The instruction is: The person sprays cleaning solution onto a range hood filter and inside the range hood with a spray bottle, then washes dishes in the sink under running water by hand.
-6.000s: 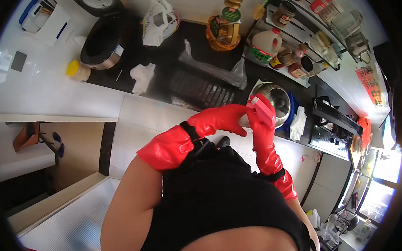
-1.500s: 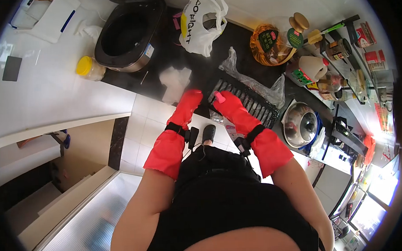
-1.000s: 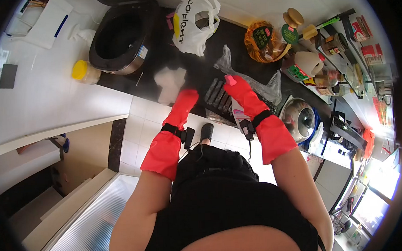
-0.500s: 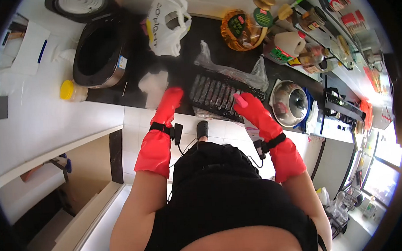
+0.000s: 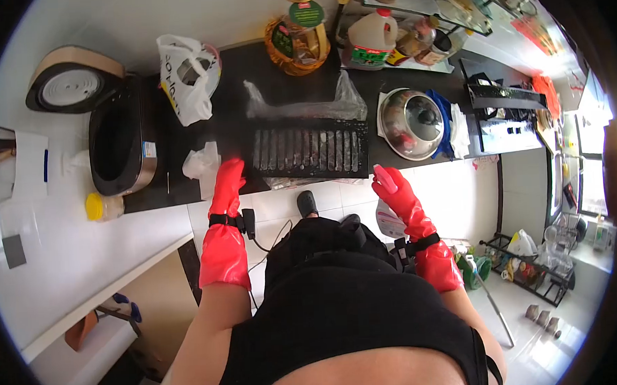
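My left hand, in a red rubber glove, is beside crumpled white plastic at the counter's edge. Its fingers are stretched out, the thumb slightly apart, with nothing visible in them. My right hand, gloved likewise, is closed around what looks like a spray bottle with a pink head; a pale printed part shows below the hand. Between the hands lies a black slotted filter panel with wet-looking grey bars. Clear plastic is bunched behind it and shows under its front edge.
To the left stand an open rice cooker, a yellow-lidded jar and a white carrier bag. An oil bottle and a jug stand behind. A steel lid and a stove are right.
The view has turned, so the counter appears shifted left. My right hand, still holding the bottle, has moved from over the panel's right end to just off its front right corner.
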Available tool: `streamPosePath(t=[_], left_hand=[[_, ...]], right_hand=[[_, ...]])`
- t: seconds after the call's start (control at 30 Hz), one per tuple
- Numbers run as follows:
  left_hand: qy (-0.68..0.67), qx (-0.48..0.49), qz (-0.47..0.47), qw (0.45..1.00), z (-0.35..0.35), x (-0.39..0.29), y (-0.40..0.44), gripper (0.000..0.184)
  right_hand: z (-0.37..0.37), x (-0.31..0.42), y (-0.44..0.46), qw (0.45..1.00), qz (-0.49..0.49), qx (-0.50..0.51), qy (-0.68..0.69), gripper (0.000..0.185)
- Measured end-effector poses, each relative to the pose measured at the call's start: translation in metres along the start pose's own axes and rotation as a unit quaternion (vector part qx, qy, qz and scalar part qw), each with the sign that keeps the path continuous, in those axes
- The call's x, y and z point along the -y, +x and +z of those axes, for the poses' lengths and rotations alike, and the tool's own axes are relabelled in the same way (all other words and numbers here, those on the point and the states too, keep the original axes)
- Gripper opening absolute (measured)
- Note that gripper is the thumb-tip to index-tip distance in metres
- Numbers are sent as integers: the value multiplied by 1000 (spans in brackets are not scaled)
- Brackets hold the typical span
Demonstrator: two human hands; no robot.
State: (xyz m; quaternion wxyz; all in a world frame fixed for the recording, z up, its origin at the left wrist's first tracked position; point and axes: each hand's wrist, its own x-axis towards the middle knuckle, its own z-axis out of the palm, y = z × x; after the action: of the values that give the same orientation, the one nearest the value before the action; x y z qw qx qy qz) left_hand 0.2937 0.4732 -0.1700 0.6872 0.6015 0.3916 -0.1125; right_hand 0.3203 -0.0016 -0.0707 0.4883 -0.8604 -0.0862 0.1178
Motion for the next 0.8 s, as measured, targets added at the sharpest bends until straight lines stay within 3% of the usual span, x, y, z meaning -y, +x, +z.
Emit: streamPosePath(t=[0.1, 0.23, 0.27, 0.37, 0.43, 0.63, 0.8], left_hand=[[16, -25, 36, 999, 10, -2, -9, 45], [173, -72, 129, 974, 3, 36, 33, 46], [225, -103, 171, 954, 14, 24, 22, 44], [256, -173, 185, 933, 20, 28, 42, 42], [252, -202, 245, 914, 50, -5, 4, 42], [156, -119, 292, 936, 94, -13, 10, 36], [192, -21, 354, 915, 160, -37, -44, 29]], right_hand=[[-3, 6, -6, 995, -75, -26, -54, 43], [-6, 23, -15, 996, 27, -41, 76, 43], [-10, 27, -17, 997, 28, -38, 57, 42], [-19, 28, -27, 998, -3, -45, 52, 41], [-25, 24, -35, 995, -11, -67, 77, 40], [-65, 17, -62, 985, -35, -134, 102, 39], [-112, -7, -104, 971, 2, -196, 135, 39]])
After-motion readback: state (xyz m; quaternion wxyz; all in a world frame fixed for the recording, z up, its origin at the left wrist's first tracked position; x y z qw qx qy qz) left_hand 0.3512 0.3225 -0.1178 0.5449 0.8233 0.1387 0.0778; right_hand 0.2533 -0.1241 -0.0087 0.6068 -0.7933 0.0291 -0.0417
